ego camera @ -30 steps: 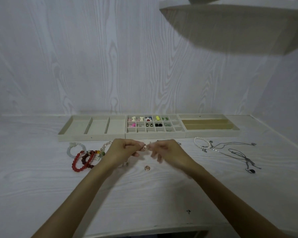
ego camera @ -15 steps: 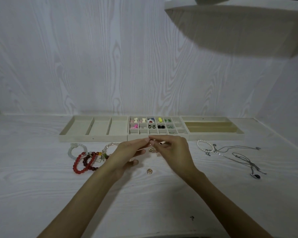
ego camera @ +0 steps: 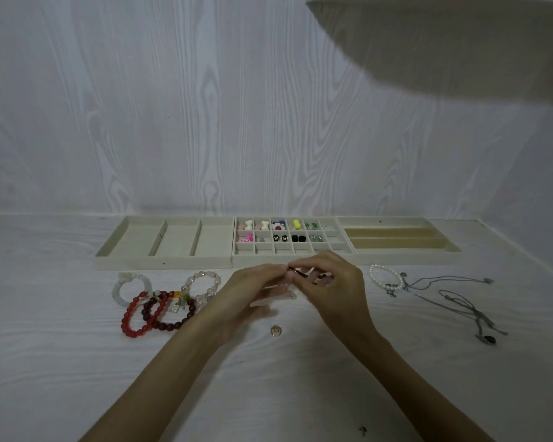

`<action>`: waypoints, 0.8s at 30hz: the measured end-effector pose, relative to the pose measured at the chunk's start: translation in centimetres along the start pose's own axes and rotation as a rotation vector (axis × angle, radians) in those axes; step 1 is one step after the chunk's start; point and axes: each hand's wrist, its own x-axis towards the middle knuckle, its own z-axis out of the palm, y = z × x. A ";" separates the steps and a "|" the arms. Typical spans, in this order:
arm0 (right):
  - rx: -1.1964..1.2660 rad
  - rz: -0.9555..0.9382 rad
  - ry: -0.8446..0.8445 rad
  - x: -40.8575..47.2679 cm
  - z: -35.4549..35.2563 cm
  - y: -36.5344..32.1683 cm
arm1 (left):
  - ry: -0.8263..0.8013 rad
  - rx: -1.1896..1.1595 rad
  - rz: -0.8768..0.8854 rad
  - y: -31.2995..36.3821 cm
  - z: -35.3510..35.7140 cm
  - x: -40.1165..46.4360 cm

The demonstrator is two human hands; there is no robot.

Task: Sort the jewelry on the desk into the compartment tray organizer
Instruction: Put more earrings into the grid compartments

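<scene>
My left hand (ego camera: 253, 290) and my right hand (ego camera: 336, 282) meet just in front of the beige compartment tray organizer (ego camera: 233, 261), and both pinch a small rose-gold ring (ego camera: 296, 272) between their fingertips. The organizer's middle section (ego camera: 292, 239) has small cells that hold several colourful earrings. A small gold earring (ego camera: 275, 330) lies on the desk below my hands. Beaded bracelets (ego camera: 160, 309) in red, dark red, pink and pale green lie to the left. A pearl bracelet (ego camera: 384, 277) and thin chain necklaces (ego camera: 454, 301) lie to the right.
The organizer's left section (ego camera: 173, 240) has three wide bare compartments, and its right section (ego camera: 396, 239) has long narrow slots. A white shelf (ego camera: 444, 43) overhangs at the top right. A wood-grain wall stands behind the desk.
Both hands have stayed together just in front of the tray and still hold the ring between the fingertips. The items on the desk have not moved.
</scene>
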 end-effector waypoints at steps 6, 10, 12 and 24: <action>0.047 -0.002 -0.122 0.3 -0.7 0.3 | 0.050 0.055 0.060 -0.1 -0.4 0.5; 0.153 0.095 -0.159 1.0 -1.6 0.5 | 0.014 0.128 0.087 -0.2 -0.4 0.6; 0.098 0.093 -0.197 1.2 -2.0 0.8 | -0.004 0.121 0.082 0.0 -0.4 0.7; -0.388 -0.370 -0.238 2.5 -3.0 0.5 | -0.152 -0.159 -0.127 0.8 -0.4 2.2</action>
